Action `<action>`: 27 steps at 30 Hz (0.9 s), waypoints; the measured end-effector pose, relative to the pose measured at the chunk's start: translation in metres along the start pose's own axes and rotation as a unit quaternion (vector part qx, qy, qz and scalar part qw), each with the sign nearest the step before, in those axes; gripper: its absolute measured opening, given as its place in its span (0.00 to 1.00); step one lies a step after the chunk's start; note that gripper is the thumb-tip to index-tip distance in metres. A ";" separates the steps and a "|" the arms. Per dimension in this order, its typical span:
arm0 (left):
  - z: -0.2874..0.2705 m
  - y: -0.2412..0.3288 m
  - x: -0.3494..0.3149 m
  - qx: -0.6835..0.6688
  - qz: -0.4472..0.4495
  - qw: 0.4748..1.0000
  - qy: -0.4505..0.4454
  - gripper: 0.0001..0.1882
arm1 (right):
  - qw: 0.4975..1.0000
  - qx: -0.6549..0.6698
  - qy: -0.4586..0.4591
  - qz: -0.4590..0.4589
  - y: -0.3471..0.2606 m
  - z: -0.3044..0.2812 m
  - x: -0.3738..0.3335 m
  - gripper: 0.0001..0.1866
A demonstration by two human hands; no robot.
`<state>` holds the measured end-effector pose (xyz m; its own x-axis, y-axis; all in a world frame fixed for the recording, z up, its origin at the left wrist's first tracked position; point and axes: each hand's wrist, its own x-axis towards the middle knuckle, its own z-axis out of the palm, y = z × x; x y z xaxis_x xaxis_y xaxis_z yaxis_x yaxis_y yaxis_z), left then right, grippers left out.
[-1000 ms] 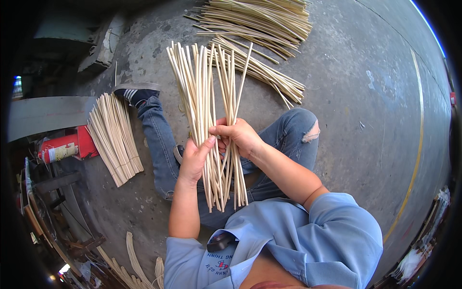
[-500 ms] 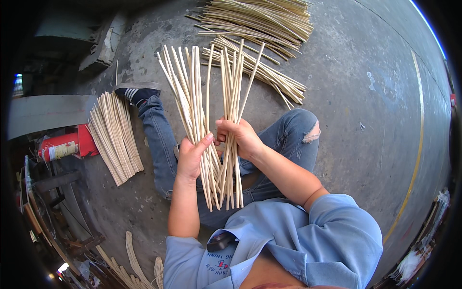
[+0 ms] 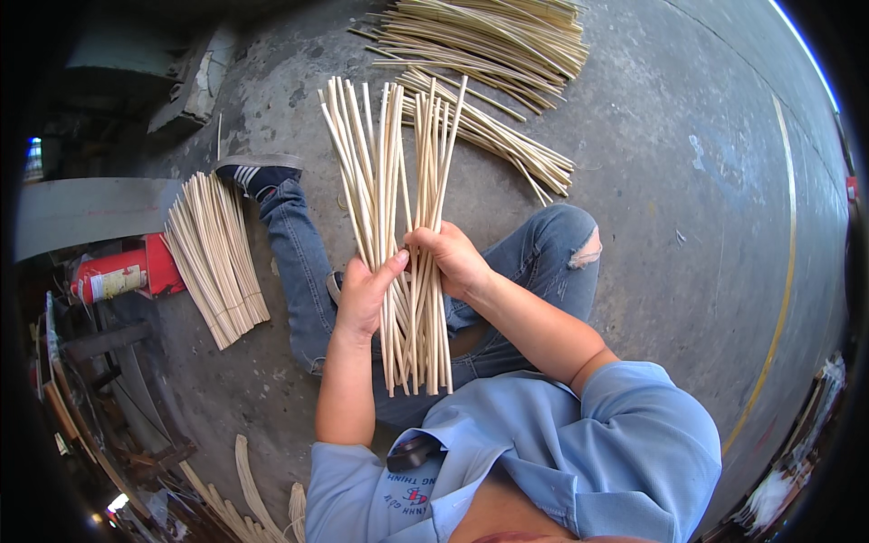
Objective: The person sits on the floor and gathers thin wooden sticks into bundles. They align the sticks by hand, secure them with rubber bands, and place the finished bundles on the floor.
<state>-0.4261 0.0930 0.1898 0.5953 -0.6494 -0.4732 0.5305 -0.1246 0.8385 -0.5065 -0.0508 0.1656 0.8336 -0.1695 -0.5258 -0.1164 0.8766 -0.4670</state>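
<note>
Soft, even light fills the centre, where the rods (image 3: 380,204) look sharp. The upper left sinks into shadow; white glare spots the lower left. Black rims the frame, and the yellow line (image 3: 781,330) bows at right.

Two hands, a left hand (image 3: 364,294) and a right hand (image 3: 453,262); two held bunches, a left bunch (image 3: 367,199) and a right bunch (image 3: 429,172), their sticks overlapping too much to count; two piles toward the far edge of the floor (image 3: 661,226), a large pile (image 3: 489,41) and a small pile (image 3: 507,140); one bundle (image 3: 214,262) toward its left edge; one red cylinder (image 3: 109,276) there; one striped shoe (image 3: 260,176); one yellow line (image 3: 786,299) toward the right edge; pale lengths (image 3: 252,484) at the near left corner, partly cut off, number unclear.
</note>
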 end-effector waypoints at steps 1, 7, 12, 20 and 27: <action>-0.003 -0.001 0.000 -0.001 -0.006 1.000 0.004 0.15 | 1.000 0.009 0.016 0.020 -0.001 -0.001 -0.001 0.04; -0.004 -0.001 0.004 -0.015 0.000 1.000 -0.001 0.15 | 0.998 0.043 0.008 0.036 -0.004 0.001 -0.003 0.06; 0.004 0.000 0.002 0.019 0.028 0.999 -0.015 0.21 | 1.000 0.004 -0.008 0.028 -0.005 0.004 -0.003 0.10; 0.007 0.002 0.003 0.059 0.020 0.998 -0.004 0.21 | 1.000 0.001 -0.009 0.019 -0.002 0.000 -0.003 0.08; -0.002 -0.004 0.004 0.004 0.038 0.999 0.016 0.17 | 0.999 0.020 -0.031 0.014 0.002 -0.006 -0.001 0.06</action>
<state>-0.4245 0.0921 0.1843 0.6527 -0.6330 -0.4163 0.4786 -0.0814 0.8742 -0.5111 -0.0519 0.1609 0.8626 -0.1169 -0.4923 -0.1198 0.8981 -0.4233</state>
